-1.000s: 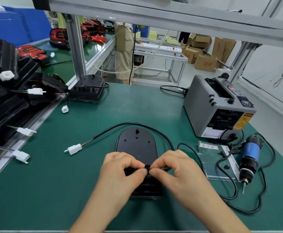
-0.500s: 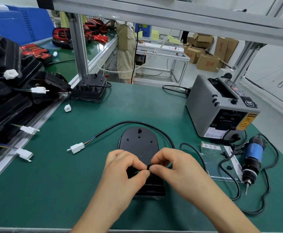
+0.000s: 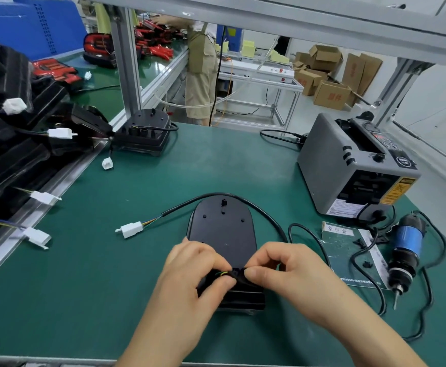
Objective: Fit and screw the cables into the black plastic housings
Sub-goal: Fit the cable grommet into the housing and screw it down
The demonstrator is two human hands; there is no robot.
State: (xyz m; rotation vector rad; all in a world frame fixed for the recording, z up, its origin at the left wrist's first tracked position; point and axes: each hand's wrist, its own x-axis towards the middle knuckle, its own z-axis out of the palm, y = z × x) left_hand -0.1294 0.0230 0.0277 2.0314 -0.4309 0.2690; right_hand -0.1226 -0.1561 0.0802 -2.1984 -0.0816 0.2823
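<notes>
Black plastic housing [image 3: 223, 234], smooth and round-ended, lies flat on the green mat [image 3: 97, 287], its near end under the fingertips [image 3: 251, 272]. Left hand [image 3: 190, 276] and right hand [image 3: 288, 271] pinch the cable [image 3: 221, 193] there, perhaps at a grommet. The yellow label [image 3: 396, 190] on the dispenser [image 3: 330, 176] is unreadable.

Both forearms rose from the bottom edge toward the lower centre of the frame. The left hand [image 3: 198, 271] and right hand [image 3: 285, 268] met thumb to thumb, fingers curled, each pinching the cable [image 3: 224, 193] at its near end.
</notes>
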